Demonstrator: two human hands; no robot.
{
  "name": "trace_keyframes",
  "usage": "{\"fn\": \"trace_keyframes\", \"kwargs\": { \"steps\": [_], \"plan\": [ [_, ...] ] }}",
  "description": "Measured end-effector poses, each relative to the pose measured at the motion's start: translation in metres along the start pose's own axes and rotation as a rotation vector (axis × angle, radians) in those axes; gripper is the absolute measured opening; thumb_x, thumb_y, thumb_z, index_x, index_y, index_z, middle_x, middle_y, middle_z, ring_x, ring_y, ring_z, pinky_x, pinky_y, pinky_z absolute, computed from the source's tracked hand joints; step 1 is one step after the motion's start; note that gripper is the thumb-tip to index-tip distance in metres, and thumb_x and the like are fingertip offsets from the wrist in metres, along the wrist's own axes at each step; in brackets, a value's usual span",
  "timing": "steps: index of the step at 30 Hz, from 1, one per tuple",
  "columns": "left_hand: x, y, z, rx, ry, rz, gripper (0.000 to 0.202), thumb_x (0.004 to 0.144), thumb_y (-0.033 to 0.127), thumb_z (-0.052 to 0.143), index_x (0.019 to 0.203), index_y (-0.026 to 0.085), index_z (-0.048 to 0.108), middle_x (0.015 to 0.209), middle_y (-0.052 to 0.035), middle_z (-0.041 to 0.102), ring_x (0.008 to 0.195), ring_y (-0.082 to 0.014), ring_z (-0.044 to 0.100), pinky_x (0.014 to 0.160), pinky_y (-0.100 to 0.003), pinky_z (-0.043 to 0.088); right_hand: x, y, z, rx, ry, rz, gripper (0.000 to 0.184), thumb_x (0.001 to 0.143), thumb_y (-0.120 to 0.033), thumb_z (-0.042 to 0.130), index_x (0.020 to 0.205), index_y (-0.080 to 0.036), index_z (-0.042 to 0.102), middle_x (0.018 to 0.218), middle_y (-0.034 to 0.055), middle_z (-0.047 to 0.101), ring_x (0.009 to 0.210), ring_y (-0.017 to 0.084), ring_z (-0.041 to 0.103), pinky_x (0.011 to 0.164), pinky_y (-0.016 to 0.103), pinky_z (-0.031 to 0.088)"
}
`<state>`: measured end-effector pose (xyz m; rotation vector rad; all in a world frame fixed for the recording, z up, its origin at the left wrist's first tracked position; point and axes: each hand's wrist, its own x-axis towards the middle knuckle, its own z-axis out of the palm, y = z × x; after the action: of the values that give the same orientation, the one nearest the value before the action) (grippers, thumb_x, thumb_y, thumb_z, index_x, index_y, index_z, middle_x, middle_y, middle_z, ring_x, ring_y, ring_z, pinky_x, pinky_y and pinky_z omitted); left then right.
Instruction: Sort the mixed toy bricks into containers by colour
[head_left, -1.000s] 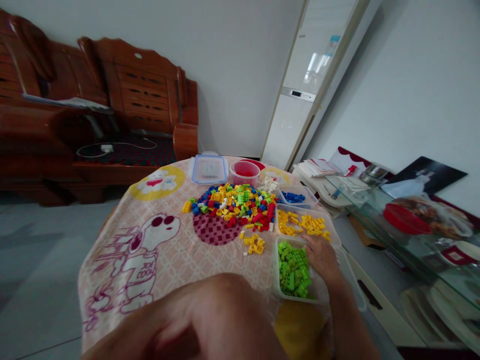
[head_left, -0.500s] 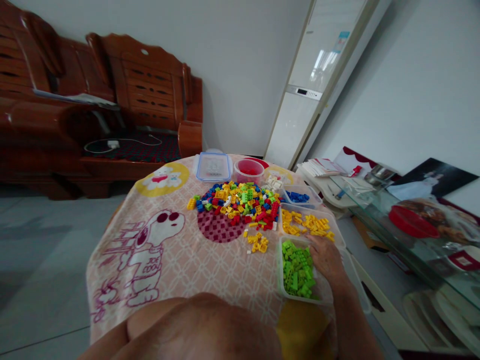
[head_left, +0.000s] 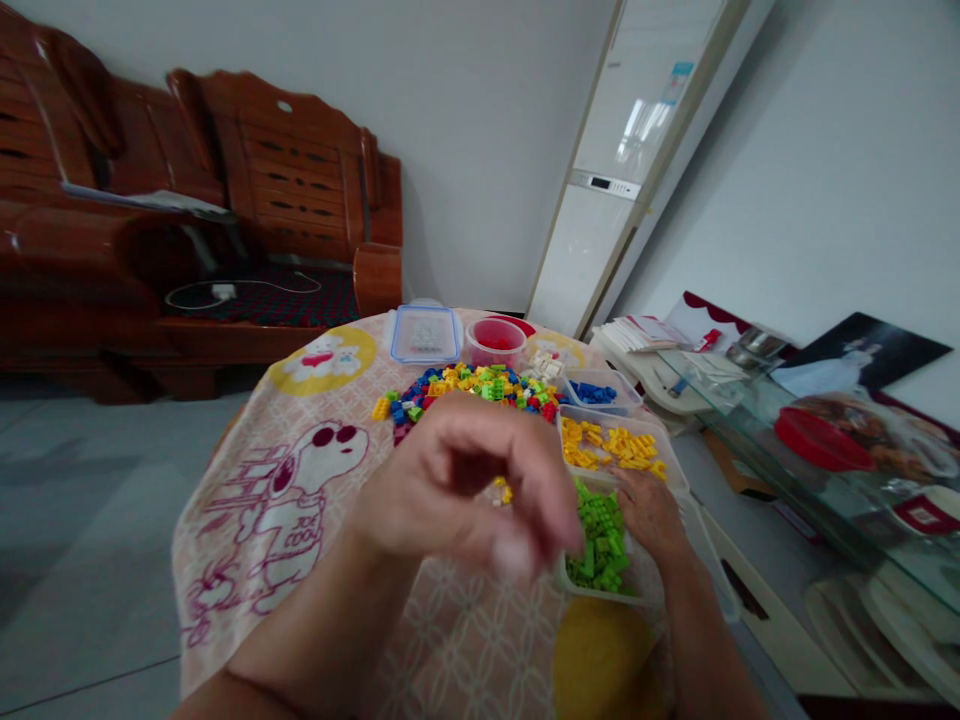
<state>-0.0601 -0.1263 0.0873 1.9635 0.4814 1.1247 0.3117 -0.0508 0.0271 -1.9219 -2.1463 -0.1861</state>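
Note:
My left hand (head_left: 480, 480) is raised close to the camera over the near side of the table, blurred. Its fingers curl loosely with a gap to the thumb, and nothing shows between them. My right hand (head_left: 649, 510) rests at the adjoining edges of two clear boxes, fingers extended toward the yellow bricks (head_left: 634, 450); its fingertips are partly hard to make out. Beside it, green bricks (head_left: 600, 535) fill the nearer box (head_left: 611, 598). Behind my left hand lies a mixed pile of toy building bricks (head_left: 450, 380), partly covered by it.
Blue bricks (head_left: 592, 392) lie in a box farther back, with white bricks (head_left: 544, 365) beside it. A round tub (head_left: 496, 340) with red contents and a blue-rimmed lidded box (head_left: 426, 335) stand at the far edge. A glass shelf (head_left: 750, 430) borders the right.
My left hand has risen from the bottom of the view toward the middle, now covering part of the brick pile. My right hand stays at the boxes.

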Motion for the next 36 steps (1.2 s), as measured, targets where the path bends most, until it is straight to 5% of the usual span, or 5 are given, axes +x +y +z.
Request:
{"fn": "trace_keyframes", "kwargs": {
  "steps": [3,6,13,22,36],
  "plan": [
    [0.121,-0.01,-0.028,0.075,-0.022,-0.043,0.032,0.085,0.045,0.062,0.09,0.015,0.071,0.069,-0.0045,0.068,0.059,-0.0114,0.06,0.054,-0.022,0.047,0.001,-0.001,-0.001,0.001,-0.014,0.016,0.043,0.085,-0.01,0.046,0.122,-0.013,0.068,0.12,0.0121,0.07,0.113,0.024,0.062,0.103,0.038,0.044],
    [0.167,-0.039,-0.028,0.41,-0.086,-0.183,0.015,0.082,0.025,0.061,0.082,0.015,0.073,0.073,-0.0033,0.071,0.066,-0.0127,0.063,0.062,-0.022,0.046,0.001,-0.004,-0.004,0.0,-0.024,0.043,0.045,0.083,-0.01,0.047,0.122,-0.015,0.068,0.122,0.0114,0.07,0.113,0.024,0.062,0.103,0.038,0.044],
    [0.149,-0.101,0.003,0.909,-0.451,-0.392,0.021,0.074,0.013,0.062,0.085,0.018,0.078,0.09,-0.0098,0.075,0.09,-0.0255,0.069,0.076,-0.031,0.051,0.001,-0.007,-0.006,0.03,-0.002,0.04,0.046,0.081,-0.008,0.047,0.121,-0.015,0.069,0.12,0.0119,0.07,0.113,0.025,0.063,0.102,0.038,0.044],
    [0.152,-0.121,0.018,0.962,-0.494,-0.445,0.024,0.073,0.011,0.061,0.088,0.019,0.078,0.092,-0.0104,0.075,0.095,-0.0264,0.069,0.08,-0.033,0.054,0.001,-0.008,-0.008,0.018,-0.004,0.021,0.044,0.082,-0.008,0.047,0.12,-0.015,0.069,0.119,0.0125,0.07,0.111,0.024,0.063,0.102,0.037,0.044],
    [0.156,-0.13,0.042,0.291,0.0,-0.293,0.018,0.074,0.016,0.068,0.09,0.014,0.075,0.085,-0.0035,0.075,0.071,-0.0127,0.067,0.067,-0.02,0.05,0.001,-0.007,-0.005,0.034,0.005,0.04,0.045,0.082,-0.008,0.047,0.121,-0.015,0.068,0.121,0.012,0.07,0.115,0.025,0.062,0.103,0.038,0.044]
  ]
}}
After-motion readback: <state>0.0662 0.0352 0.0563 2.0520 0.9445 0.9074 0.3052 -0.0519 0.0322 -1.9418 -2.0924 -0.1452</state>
